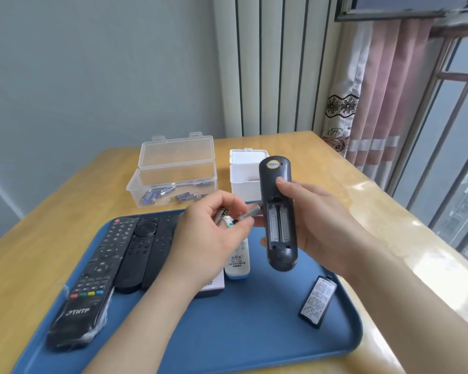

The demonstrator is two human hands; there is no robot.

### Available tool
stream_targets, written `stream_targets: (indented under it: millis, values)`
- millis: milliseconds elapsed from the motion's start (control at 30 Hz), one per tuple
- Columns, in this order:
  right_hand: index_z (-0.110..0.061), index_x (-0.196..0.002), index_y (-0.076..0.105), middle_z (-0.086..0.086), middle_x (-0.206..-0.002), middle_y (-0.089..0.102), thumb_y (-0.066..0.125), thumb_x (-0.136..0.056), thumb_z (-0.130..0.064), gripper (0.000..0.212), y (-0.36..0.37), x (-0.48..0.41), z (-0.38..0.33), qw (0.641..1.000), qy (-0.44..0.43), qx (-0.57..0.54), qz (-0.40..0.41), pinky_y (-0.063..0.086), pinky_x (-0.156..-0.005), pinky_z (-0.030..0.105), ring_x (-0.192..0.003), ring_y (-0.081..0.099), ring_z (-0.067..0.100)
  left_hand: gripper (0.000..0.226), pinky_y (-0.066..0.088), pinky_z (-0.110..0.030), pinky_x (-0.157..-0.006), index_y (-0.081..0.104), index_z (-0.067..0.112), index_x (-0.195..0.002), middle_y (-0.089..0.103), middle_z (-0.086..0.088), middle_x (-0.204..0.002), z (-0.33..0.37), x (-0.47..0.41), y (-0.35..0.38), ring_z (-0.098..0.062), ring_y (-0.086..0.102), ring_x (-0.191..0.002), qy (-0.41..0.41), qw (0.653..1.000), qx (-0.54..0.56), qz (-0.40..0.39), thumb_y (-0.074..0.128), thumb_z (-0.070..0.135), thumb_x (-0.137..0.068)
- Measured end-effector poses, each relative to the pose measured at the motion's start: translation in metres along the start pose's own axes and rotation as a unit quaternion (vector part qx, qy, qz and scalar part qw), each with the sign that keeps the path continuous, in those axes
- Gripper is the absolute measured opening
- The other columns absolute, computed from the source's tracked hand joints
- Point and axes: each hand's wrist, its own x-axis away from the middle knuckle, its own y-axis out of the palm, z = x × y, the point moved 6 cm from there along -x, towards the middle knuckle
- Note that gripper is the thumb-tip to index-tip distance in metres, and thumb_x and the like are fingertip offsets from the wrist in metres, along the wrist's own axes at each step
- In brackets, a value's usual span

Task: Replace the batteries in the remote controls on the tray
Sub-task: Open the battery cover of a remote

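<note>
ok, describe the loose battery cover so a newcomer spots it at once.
Start at the blue tray on the wooden table. On its right, near the front corner, a small black panel lies alone. Unlike the long remotes on the tray's left, it is short, has no buttons and bears a white printed label.

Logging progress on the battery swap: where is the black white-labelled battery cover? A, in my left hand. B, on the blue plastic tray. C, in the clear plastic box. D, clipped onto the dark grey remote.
B: the black white-labelled battery cover lies on the blue plastic tray, near its right edge.
</note>
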Motion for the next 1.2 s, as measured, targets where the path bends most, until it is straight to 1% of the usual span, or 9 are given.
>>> stream_targets:
  millis: [67,167,300,500,600,700,800,1000,1200]
  values:
    - [-0.008,-0.104,0.063,0.017,-0.09,0.074,0.05,-0.1,-0.026,0.022,0.0,0.0,0.003,1.0,-0.001,0.016,0.002,0.06,-0.067,0.05,-0.084,0.073,0.035,0.015,0.04,-0.025,-0.056,0.06,0.026,-0.085,0.059,0.018,-0.065,0.008,0.003,0.001,-0.01,0.048,-0.056,0.064,0.988,-0.138,-0.009,0.072,0.018,-0.08]
    - [-0.009,-0.11,0.062,0.017,-0.094,0.074,0.048,-0.102,-0.028,0.025,0.001,-0.002,0.009,1.0,0.001,0.023,-0.003,0.06,-0.069,0.048,-0.086,0.073,0.037,0.04,0.046,-0.029,-0.068,0.049,0.044,-0.117,0.062,0.018,-0.081,0.011,0.006,0.006,-0.013,0.056,-0.074,0.123,0.957,-0.253,-0.069,0.061,0.02,-0.087]
    - [-0.019,-0.118,0.06,0.017,-0.103,0.074,0.046,-0.102,-0.034,0.026,0.0,-0.005,0.015,1.0,-0.013,0.018,0.005,0.054,-0.086,0.055,-0.087,0.072,0.034,0.034,0.052,-0.031,-0.072,0.063,0.045,-0.107,0.071,0.01,-0.084,-0.006,0.0,-0.003,-0.012,0.063,-0.076,0.072,0.986,-0.141,-0.047,0.058,0.016,-0.091]
    - [-0.02,-0.116,0.062,0.012,-0.093,0.076,0.048,-0.102,-0.034,0.025,0.002,-0.007,0.021,0.999,-0.023,0.003,0.03,0.053,-0.088,0.055,-0.078,0.071,0.027,0.017,0.051,-0.018,-0.07,0.07,0.02,-0.097,0.076,-0.003,-0.086,-0.006,0.002,0.001,-0.012,0.072,-0.081,-0.001,0.99,0.132,-0.047,0.066,0.007,-0.088]
    - [-0.017,-0.114,0.063,0.004,-0.083,0.074,0.05,-0.101,-0.033,0.024,0.002,-0.008,0.024,0.999,-0.027,-0.012,0.042,0.051,-0.09,0.057,-0.073,0.071,0.022,0.015,0.055,-0.036,-0.084,0.075,0.021,-0.092,0.067,-0.017,-0.096,-0.004,0.003,0.007,-0.025,0.068,-0.089,0.024,0.985,0.164,-0.043,0.073,0.011,-0.082]
    - [-0.017,-0.114,0.064,0.005,-0.086,0.075,0.052,-0.1,-0.034,0.025,0.004,-0.008,0.027,0.999,-0.016,-0.031,0.039,0.053,-0.088,0.053,-0.076,0.073,0.025,0.016,0.057,-0.034,-0.075,0.076,0.025,-0.088,0.059,-0.022,-0.09,0.002,0.005,0.002,-0.045,0.06,-0.085,0.032,0.981,0.193,-0.009,0.078,0.016,-0.075]
    - [-0.017,-0.115,0.065,0.009,-0.095,0.075,0.051,-0.101,-0.034,0.026,0.005,-0.009,0.029,0.998,-0.01,-0.053,0.032,0.055,-0.081,0.047,-0.082,0.072,0.026,0.019,0.054,-0.039,-0.073,0.074,0.03,-0.086,0.063,-0.003,-0.08,0.006,0.009,0.003,-0.031,0.061,-0.074,0.044,0.986,0.161,-0.011,0.076,0.012,-0.079]
    - [-0.011,-0.115,0.063,0.009,-0.086,0.069,0.048,-0.103,-0.032,0.028,0.002,-0.007,0.028,0.996,-0.014,-0.057,0.064,0.055,-0.062,0.035,-0.07,0.066,0.023,0.019,0.04,-0.004,-0.054,0.07,0.026,-0.082,0.071,0.013,-0.084,0.014,0.017,0.01,0.008,0.056,-0.055,0.075,0.996,0.01,-0.04,0.077,0.008,-0.079]
    - [-0.013,-0.117,0.061,0.009,-0.085,0.068,0.046,-0.103,-0.032,0.027,0.001,-0.006,0.03,0.992,-0.013,-0.083,0.092,0.05,-0.049,0.03,-0.062,0.066,0.022,0.009,0.043,-0.012,-0.066,0.077,0.016,-0.078,0.067,0.008,-0.074,0.013,0.016,0.015,-0.004,0.06,-0.073,0.164,0.982,-0.087,-0.024,0.077,0.021,-0.071]
